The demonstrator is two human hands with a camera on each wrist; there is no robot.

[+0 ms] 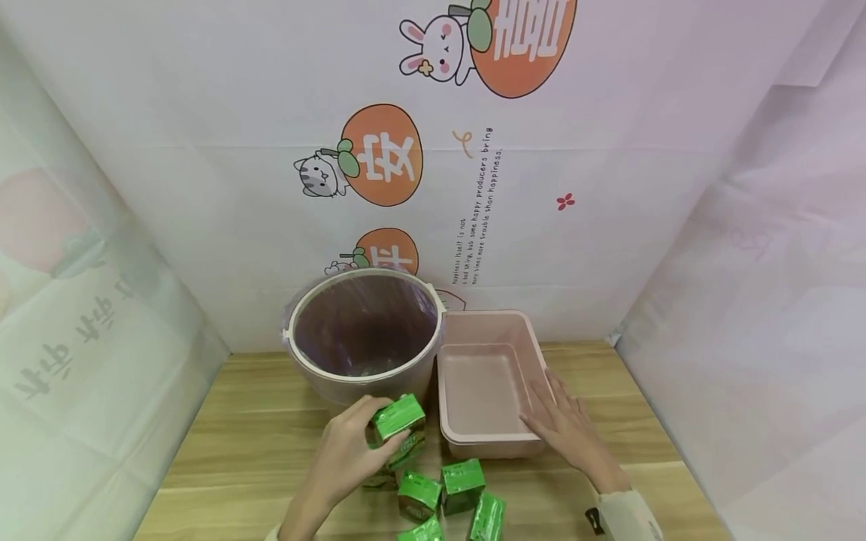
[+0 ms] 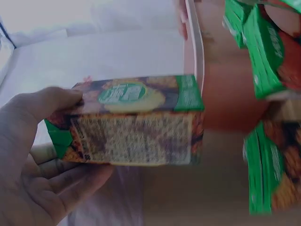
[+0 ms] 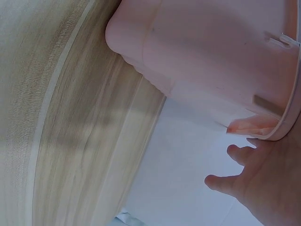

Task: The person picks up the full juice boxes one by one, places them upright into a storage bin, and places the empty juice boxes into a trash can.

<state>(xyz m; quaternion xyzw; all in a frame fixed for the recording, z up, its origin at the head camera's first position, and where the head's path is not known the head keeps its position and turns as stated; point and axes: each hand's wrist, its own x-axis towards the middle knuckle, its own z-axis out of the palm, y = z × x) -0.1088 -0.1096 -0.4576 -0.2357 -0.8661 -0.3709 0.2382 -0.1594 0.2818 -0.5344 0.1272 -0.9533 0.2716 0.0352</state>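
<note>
In the head view, my left hand (image 1: 346, 454) grips a small drink carton (image 1: 401, 418) with a green top, just in front of the round bin. Thumb and fingers hold its end in the left wrist view, where brown food pictures and a panel of print cover the carton (image 2: 136, 134). My right hand (image 1: 571, 430) rests on the right rim of a pink rectangular tub (image 1: 490, 438), its fingers stretched out over the edge. In the right wrist view, the fingers of the right hand (image 3: 258, 183) lie at the tub's rim (image 3: 289, 117).
A round bin (image 1: 365, 378) with a pale rim and a clear liner stands left of the tub. Several more green-topped cartons (image 1: 463, 481) lie on the wooden table (image 1: 230, 451) nearest the camera. Printed white sheets (image 1: 588, 255) wall in the back and sides.
</note>
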